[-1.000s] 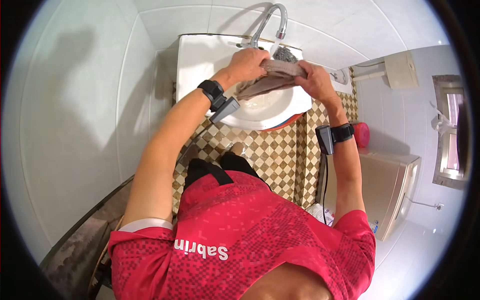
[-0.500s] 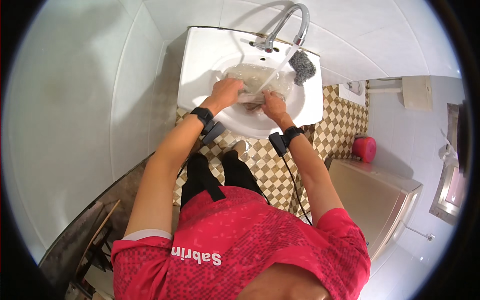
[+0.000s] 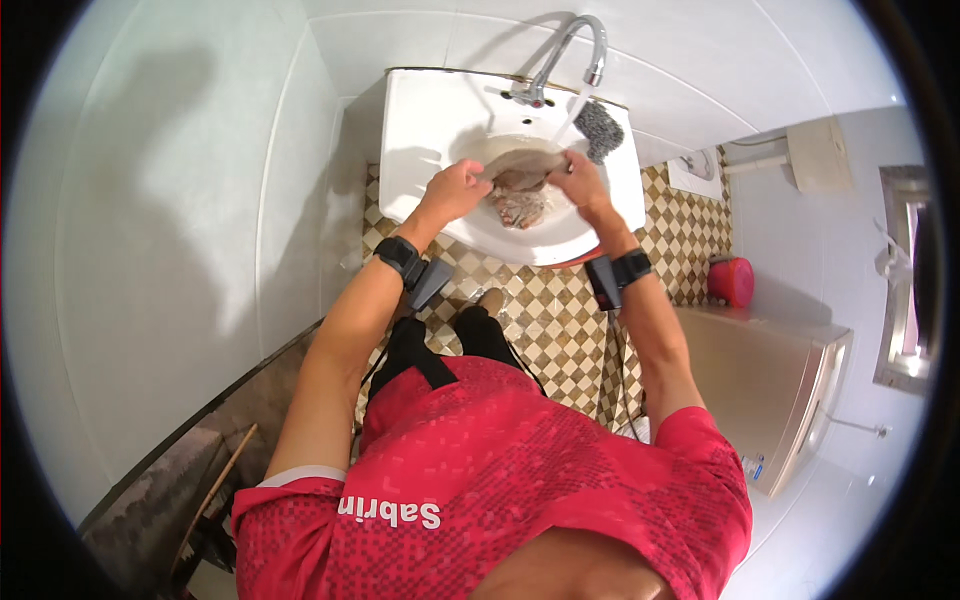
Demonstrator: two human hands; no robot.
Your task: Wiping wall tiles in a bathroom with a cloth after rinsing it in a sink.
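Note:
A wet grey-brown cloth (image 3: 522, 168) is stretched between my two hands over the white washbasin (image 3: 408, 140). My left hand (image 3: 458, 188) pinches its left end, and my right hand (image 3: 580, 182) grips the right end with curled fingers. Just below the stretched part, a bunched, patterned piece of fabric (image 3: 520, 208) sits in the bowl; whether it belongs to the same cloth I cannot tell. Water streams from the curved chrome tap (image 3: 598, 62) into the back of the basin, behind the cloth.
A dark grey mesh scrubber (image 3: 600, 130) lies on the basin's back right corner. Tiled walls close in behind and at the left. To the right are a squat toilet (image 3: 690, 178), a red bucket (image 3: 732, 282) and a large metallic cabinet (image 3: 760, 365). The checked floor (image 3: 560, 310) looks wet.
My hands have moved apart, the right one up and outward, and the cloth is now lifted and stretched between them. The bunched fabric beneath has come into fuller view.

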